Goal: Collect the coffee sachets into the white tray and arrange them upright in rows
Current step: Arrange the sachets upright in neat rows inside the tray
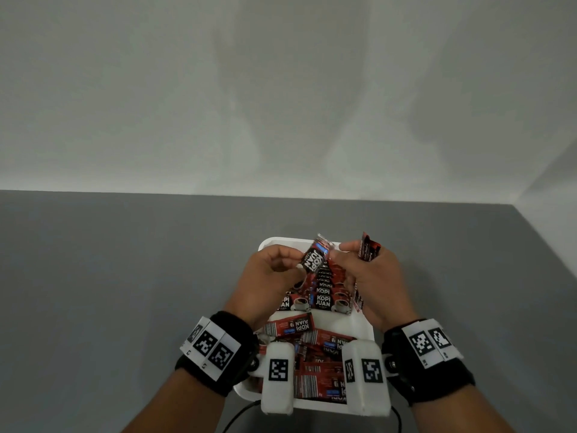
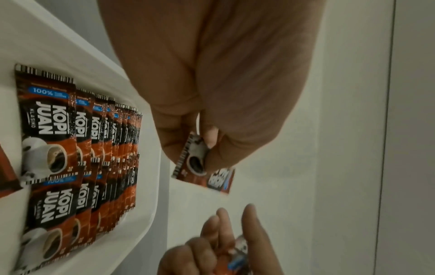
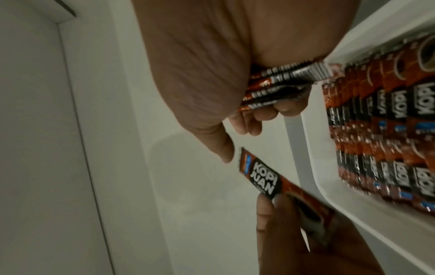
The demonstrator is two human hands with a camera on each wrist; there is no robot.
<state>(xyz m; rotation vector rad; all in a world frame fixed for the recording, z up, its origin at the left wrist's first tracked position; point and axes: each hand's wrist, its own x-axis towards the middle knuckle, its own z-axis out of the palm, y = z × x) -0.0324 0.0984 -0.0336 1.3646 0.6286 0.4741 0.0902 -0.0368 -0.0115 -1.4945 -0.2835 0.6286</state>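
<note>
A white tray [image 1: 268, 242] sits on the grey table. In its far half, red-and-black coffee sachets stand upright in rows [image 1: 323, 295] [image 2: 82, 148] [image 3: 388, 130]. Loose sachets [image 1: 315, 348] lie flat in its near half. My left hand [image 1: 293, 260] [image 2: 207, 148] pinches a single sachet [image 1: 313, 257] [image 2: 200, 167] [image 3: 266, 182] above the rows. My right hand [image 1: 343, 248] [image 3: 235, 141] grips a bundle of sachets [image 1: 368, 248] [image 3: 282, 83] in its curled fingers. Its thumb and forefinger reach out close to the single sachet.
The grey table [image 1: 125, 276] spreads to the left, right and beyond the tray. A pale wall [image 1: 281, 89] rises behind the table, and the table's right edge [image 1: 543, 245] runs diagonally. White camera housings [image 1: 278, 376] on both wrists hide part of the tray's near end.
</note>
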